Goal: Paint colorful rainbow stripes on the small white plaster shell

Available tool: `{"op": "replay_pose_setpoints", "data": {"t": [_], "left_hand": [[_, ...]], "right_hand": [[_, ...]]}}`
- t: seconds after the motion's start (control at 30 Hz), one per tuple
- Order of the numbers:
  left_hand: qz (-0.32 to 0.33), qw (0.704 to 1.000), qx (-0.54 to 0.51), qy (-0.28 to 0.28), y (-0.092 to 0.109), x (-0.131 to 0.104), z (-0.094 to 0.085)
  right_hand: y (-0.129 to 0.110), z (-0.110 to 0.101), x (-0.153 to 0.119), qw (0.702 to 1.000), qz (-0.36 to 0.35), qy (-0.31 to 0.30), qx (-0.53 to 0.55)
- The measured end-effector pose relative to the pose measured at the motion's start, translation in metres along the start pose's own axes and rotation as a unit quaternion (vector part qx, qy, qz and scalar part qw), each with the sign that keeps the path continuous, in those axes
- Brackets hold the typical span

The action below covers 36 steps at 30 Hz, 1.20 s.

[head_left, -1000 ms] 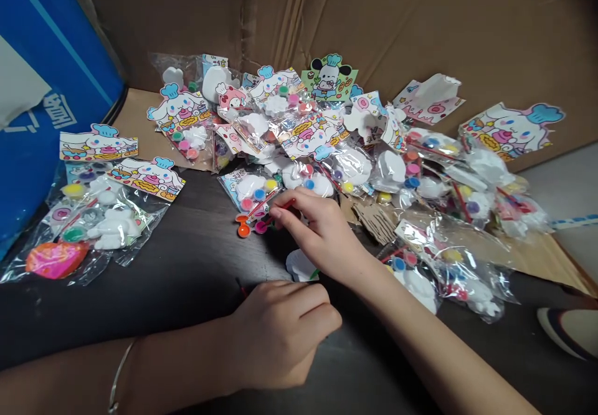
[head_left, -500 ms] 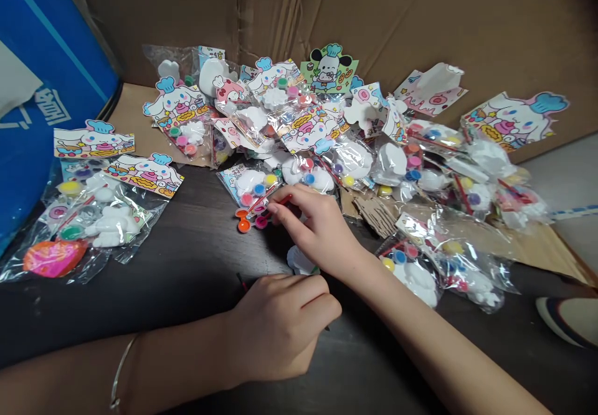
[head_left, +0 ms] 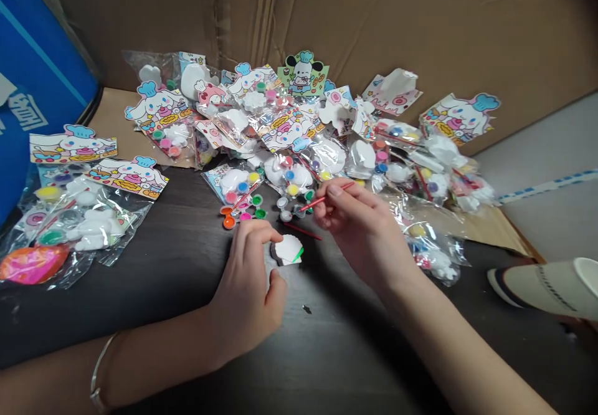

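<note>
Between my hands a white shell-shaped piece [head_left: 288,248] with a green patch at its lower right lies on the dark table [head_left: 299,352]. My left hand [head_left: 255,278] is beside it, thumb and forefinger apart, with nothing held. My right hand [head_left: 352,219] grips a thin red brush [head_left: 322,200], whose tip is at a cluster of small paint pots [head_left: 286,215]. Another red brush [head_left: 303,231] lies just above the shell. Open orange, pink and green pots [head_left: 245,216] stand to the left of that cluster.
Many clear bags [head_left: 327,156] with white figures, paints and printed cards are heaped along a cardboard wall [head_left: 397,28]. More bags [head_left: 100,228] and an orange-pink heart [head_left: 35,263] are at left. A paper cup [head_left: 546,287] lies at the right.
My left hand has opened and moved left. My right hand has shifted right, from the orange and pink pots to the other cluster. The shell and second brush have come into fuller view.
</note>
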<state>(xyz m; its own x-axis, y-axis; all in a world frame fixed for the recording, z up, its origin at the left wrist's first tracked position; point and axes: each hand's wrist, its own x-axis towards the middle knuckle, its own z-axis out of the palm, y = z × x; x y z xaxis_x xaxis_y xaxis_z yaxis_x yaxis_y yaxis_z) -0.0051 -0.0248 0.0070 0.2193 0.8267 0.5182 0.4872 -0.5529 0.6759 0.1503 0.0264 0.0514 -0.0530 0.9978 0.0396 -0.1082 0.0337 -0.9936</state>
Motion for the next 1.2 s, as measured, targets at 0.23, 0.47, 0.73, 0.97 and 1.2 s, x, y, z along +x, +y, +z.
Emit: {"op": "replay_pose_setpoints", "data": {"t": [0.23,0.47,0.73,0.97,1.2], "left_hand": [[-0.026,0.997,0.059,-0.033,0.0,-0.004,0.008],[0.017,0.989,0.118,-0.09,-0.002,-0.003,0.006],[0.018,0.976,0.192,-0.102,-0.005,-0.003,0.011],[0.054,0.967,0.234,-0.091,-0.005,-0.002,0.013],[0.06,0.966,0.235,-0.094,-0.004,-0.001,0.012]], "right_hand": [[0.001,-0.019,-0.033,0.995,0.077,0.029,0.065],[0.025,-0.022,-0.043,0.994,0.037,0.073,0.071],[0.054,-0.014,-0.053,0.981,-0.143,0.13,-0.027],[0.054,-0.017,-0.053,0.99,-0.103,0.099,-0.003],[0.052,-0.02,-0.047,0.991,-0.024,0.09,0.093]]}}
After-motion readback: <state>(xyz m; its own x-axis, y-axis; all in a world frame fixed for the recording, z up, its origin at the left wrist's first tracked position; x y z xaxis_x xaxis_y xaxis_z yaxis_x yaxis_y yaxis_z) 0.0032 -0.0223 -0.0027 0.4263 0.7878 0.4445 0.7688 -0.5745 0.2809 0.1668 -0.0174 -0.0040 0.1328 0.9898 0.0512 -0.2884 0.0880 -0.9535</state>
